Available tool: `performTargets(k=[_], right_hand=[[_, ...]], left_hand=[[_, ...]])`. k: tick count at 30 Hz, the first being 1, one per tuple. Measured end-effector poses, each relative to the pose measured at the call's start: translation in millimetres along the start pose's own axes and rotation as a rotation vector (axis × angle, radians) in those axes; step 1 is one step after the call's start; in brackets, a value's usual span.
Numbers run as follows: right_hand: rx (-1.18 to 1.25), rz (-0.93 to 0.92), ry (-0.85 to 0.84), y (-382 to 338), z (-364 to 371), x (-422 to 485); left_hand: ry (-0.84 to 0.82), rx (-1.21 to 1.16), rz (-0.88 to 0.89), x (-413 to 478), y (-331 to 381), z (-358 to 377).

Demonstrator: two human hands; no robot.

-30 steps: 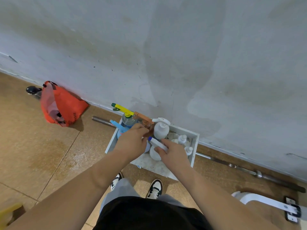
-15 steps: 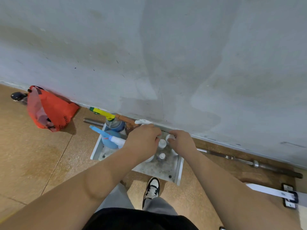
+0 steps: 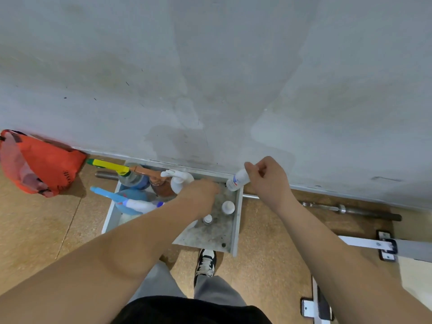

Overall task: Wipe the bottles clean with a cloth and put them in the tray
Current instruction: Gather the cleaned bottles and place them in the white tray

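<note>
The right hand (image 3: 266, 181) has come up out of the tray (image 3: 236, 226) and now holds a small white bottle (image 3: 237, 181) over the tray's far right corner. Its fingers are curled tight round the top end. The left hand (image 3: 202, 192) is down by the tray's far edge. Its fingers are hidden, so I cannot tell if they hold anything. No cloth can be seen. The bottle hangs tilted from its top, so it could slip and fall on the floor (image 3: 46, 230). The left arm could also bump the white spray bottle (image 3: 178, 181) and tip it. A red bag (image 3: 44, 164) and a long metal bar (image 3: 350, 209) lie on the floor by the wall. A blue spray bottle (image 3: 131, 201), a brown bottle (image 3: 162, 187) and a yellow-trigger bottle (image 3: 109, 165) crowd the tray's left side. Two tiny bottles (image 3: 228, 206) stand near its right edge.
</note>
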State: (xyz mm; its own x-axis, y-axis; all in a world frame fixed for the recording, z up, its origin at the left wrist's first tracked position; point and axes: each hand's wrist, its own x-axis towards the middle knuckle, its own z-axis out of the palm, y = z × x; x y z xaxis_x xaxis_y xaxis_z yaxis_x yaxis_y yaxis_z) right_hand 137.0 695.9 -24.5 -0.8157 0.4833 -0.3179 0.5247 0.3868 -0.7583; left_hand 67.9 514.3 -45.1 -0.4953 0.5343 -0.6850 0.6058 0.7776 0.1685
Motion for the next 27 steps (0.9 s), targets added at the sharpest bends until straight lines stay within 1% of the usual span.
performTargets(k=[3,5,7,11,13,16,21,25,27], right_hand=[[0.080,0.039,0.016,-5,-11,-4],[0.124,0.071,0.023,-3,-14,-6],[0.122,0.077,0.026,0,-16,-6],[0.116,0.063,0.031,4,-16,-5],[0.133,0.054,0.035,3,-14,-5],[0.156,0.051,0.025,-2,-9,-4],[0.171,0.057,0.010,-5,-1,0],[0.112,0.020,0.007,-2,11,0],[0.065,0.006,-0.042,-1,20,2]], left_hand=[[-0.065,0.057,-0.061,12,1,0],[-0.081,0.035,-0.096,15,2,-6],[-0.030,0.007,-0.095,14,0,-20],[0.138,0.001,-0.047,8,-10,-60],[0.176,-0.006,-0.027,5,-11,-81],[0.174,0.010,-0.010,-2,-13,-101],[0.163,-0.037,-0.034,-5,-24,-103],[0.154,-0.048,-0.035,0,-25,-92],[0.140,-0.037,-0.047,6,-21,-86]])
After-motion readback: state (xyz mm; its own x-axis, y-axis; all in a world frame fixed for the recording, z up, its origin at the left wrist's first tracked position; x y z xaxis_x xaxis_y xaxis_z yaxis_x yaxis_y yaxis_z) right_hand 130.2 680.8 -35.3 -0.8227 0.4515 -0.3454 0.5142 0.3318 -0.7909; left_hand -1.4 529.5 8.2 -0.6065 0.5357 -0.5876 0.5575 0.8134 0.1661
